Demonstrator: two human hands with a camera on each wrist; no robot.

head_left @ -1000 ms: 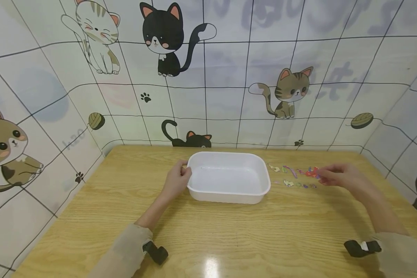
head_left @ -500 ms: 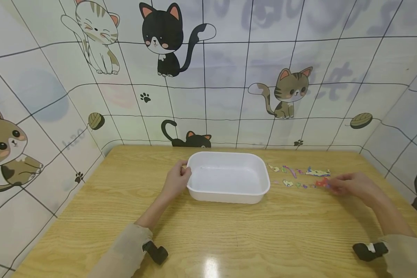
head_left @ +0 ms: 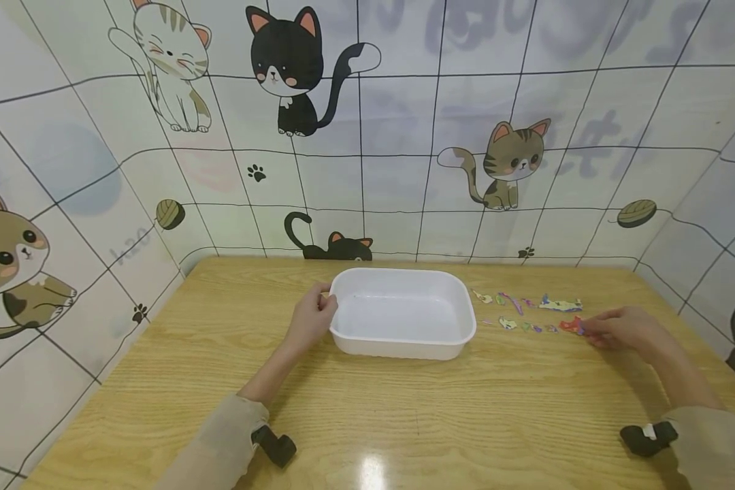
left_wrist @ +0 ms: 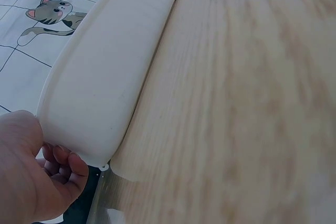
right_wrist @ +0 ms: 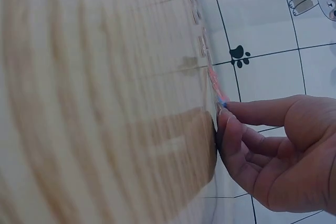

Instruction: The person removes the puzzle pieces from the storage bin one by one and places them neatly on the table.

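A white plastic basin (head_left: 404, 348) stands on the wooden table. My left hand (head_left: 314, 314) grips its left end, thumb on the rim and fingers curled beneath it, as the left wrist view also shows. At the right, my right hand (head_left: 626, 331) pinches the edge of a small red, thin sticker-like piece (head_left: 570, 325) between thumb and fingertip. In the right wrist view this red piece (right_wrist: 215, 83) lies low along the table surface; whether it rests flat there I cannot tell. Just behind it is a long yellow-and-blue piece (head_left: 560, 304).
Several small colourful flat pieces lie in two rows right of the basin, among them a purple strip (head_left: 514, 303) and pale yellow pieces (head_left: 507, 323). A cat-patterned wall covering (head_left: 398, 177) stands behind the table (head_left: 367, 401).
My right hand has brought the red piece rightward and nearer to me, to the end of the front row, uncovering the yellow-and-blue piece. The left hand and basin have stayed put.
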